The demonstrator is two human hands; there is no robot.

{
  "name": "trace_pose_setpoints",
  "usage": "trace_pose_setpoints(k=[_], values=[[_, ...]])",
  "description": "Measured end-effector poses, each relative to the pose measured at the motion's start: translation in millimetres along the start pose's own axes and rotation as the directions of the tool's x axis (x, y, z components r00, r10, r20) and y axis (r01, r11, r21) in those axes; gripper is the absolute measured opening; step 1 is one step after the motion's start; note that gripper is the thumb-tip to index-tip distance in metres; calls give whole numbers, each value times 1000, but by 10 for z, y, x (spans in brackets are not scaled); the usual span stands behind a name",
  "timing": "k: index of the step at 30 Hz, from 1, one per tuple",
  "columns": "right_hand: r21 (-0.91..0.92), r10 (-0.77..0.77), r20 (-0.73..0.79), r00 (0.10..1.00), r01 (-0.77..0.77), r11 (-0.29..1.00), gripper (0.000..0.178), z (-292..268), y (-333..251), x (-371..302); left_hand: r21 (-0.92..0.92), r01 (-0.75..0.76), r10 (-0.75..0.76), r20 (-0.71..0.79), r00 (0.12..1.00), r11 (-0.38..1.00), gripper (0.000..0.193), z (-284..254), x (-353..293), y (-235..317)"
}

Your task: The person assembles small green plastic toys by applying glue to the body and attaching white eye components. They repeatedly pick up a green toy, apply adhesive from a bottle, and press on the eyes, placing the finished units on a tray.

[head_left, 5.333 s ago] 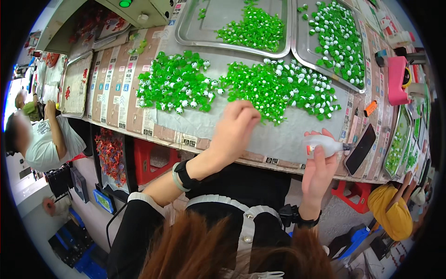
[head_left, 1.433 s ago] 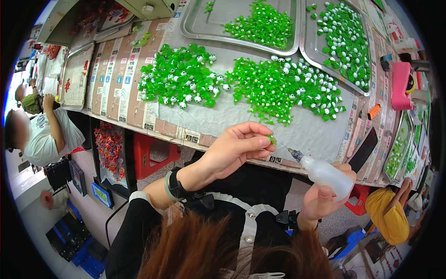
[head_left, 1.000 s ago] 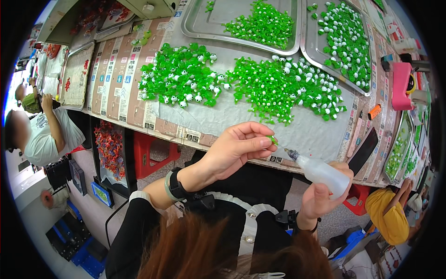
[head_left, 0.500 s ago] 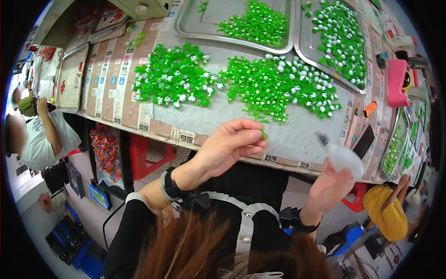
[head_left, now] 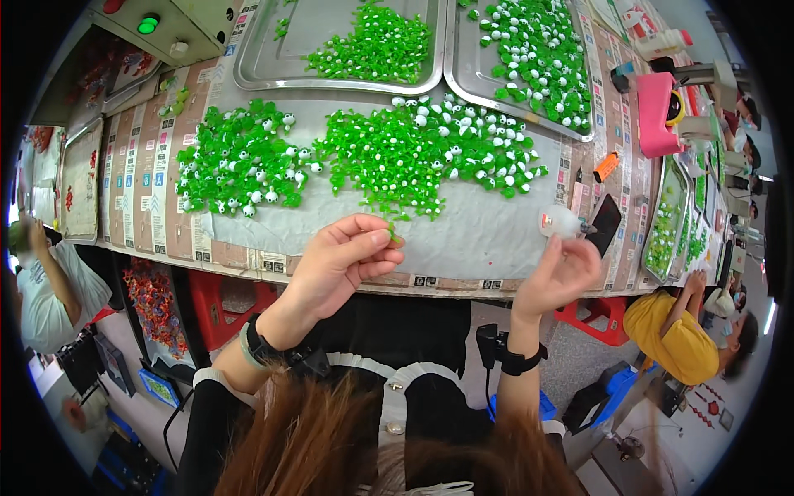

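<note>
My left hand (head_left: 343,263) is over the front of the table, pinching a small green plastic piece (head_left: 396,239) between thumb and fingertips. At the right, my right hand (head_left: 561,271) has its thumb and loosely curled fingers apart, with nothing between them. Just beyond its fingertips a translucent white squeeze bottle (head_left: 559,222) lies on its side, dark nozzle pointing right. Beyond my hands are a pile of tiny green pieces (head_left: 376,169), a pile of green pieces with white eyeball-like balls (head_left: 492,153) and a looser pile of larger ones (head_left: 240,161) to the left.
Two metal trays, one with small green pieces (head_left: 240,70) and one with eyeball pieces (head_left: 591,124), stand at the back. A black phone-like slab (head_left: 606,223), an orange tool (head_left: 606,167) and a pink tape dispenser (head_left: 656,116) lie right. A person in yellow (head_left: 672,339) sits at the right.
My right hand has set the squeeze bottle down on the table and let go of it. My left hand still pinches the green piece. The whole view has shifted.
</note>
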State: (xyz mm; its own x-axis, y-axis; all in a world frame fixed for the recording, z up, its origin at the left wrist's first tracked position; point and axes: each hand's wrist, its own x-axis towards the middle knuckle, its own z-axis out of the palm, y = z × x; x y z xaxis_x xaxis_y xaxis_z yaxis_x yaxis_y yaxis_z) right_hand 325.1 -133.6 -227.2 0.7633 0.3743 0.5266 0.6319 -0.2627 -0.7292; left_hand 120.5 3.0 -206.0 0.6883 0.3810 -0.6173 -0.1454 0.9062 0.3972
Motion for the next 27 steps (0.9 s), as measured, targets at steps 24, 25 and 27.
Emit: trace_pose_setpoints(k=[24,25,27], values=[[215,262,953,153,-950,-226,19,166,-617,-139,171,-57,45,71,996,984,18,68,-66,-82],[232,292,941,172,-955,-184,19,168,-658,-158,172,-65,53,75,996,983,18,79,-76,-79],[256,324,920,219,-963,-78,19,168,-723,-192,174,-82,69,79,994,981,17,85,-88,-76]])
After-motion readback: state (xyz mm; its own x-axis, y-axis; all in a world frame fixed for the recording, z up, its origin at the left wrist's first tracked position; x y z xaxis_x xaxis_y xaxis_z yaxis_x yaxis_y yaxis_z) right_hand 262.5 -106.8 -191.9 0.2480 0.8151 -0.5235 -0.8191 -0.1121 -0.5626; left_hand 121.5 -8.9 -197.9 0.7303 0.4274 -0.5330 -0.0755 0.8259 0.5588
